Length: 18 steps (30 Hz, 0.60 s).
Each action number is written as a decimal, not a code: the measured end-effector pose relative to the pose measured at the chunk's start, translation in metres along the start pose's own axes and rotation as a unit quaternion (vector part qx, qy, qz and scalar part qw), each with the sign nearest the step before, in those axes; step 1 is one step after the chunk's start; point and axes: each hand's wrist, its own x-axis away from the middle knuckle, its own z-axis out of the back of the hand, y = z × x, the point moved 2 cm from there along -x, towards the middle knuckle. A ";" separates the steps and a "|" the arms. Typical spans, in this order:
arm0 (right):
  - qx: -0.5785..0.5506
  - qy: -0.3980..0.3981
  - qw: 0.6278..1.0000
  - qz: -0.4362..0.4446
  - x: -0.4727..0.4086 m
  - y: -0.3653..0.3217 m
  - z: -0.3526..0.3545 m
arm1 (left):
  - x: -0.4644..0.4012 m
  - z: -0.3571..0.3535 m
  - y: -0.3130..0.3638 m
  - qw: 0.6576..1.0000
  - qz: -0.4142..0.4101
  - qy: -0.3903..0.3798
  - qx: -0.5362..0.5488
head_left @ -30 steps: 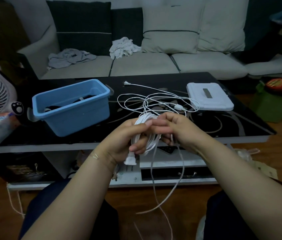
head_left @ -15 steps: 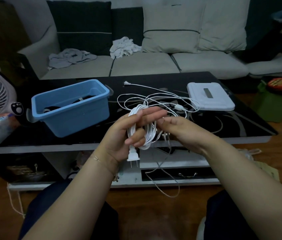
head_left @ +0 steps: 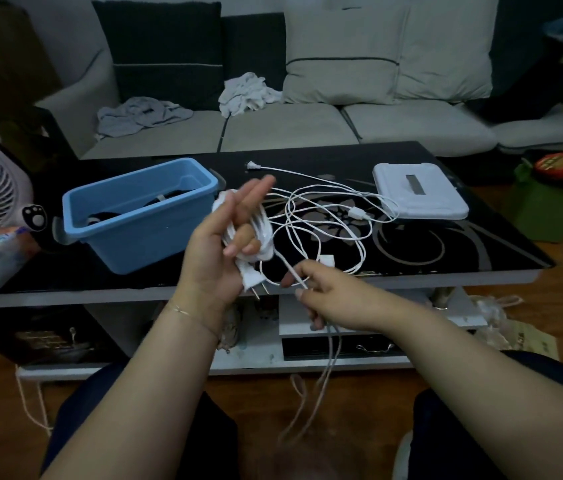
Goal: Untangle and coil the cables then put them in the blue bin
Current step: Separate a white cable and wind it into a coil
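Head view showed the black tabletop in front of me, the blue bin standing on its left part with some dark cable already lying inside, and the white box on its right. Between them the second white cable sprawled in loose, crossing loops, not yet sorted. Half a second before, my hands had been close together over the bundle; now they had drawn apart. My left hand had risen toward the bin, two fingers straight and spread upward, the others curled round the white coil, its plug hanging below my palm. My right hand had dropped lower, fingers pinching the free tail, which ran down toward the floor. I judged another turn was being laid on, so this cable was nearly coiled but not yet binned.
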 end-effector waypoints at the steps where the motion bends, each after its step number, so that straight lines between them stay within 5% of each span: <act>1: 0.015 -0.008 1.000 -0.001 0.001 0.001 -0.005 | -0.002 0.004 0.003 0.999 -0.018 0.028 -0.018; 5: 0.109 0.033 0.992 0.047 0.003 -0.003 -0.009 | -0.003 0.013 0.006 0.977 -0.075 0.114 -0.165; 13: 0.263 0.074 0.956 0.104 0.007 -0.017 -0.009 | 0.003 -0.001 -0.013 0.900 -0.040 0.062 -0.429; 18: 0.281 0.094 0.947 0.124 0.008 -0.017 -0.003 | 0.003 0.003 -0.020 0.731 -0.027 -0.043 -0.680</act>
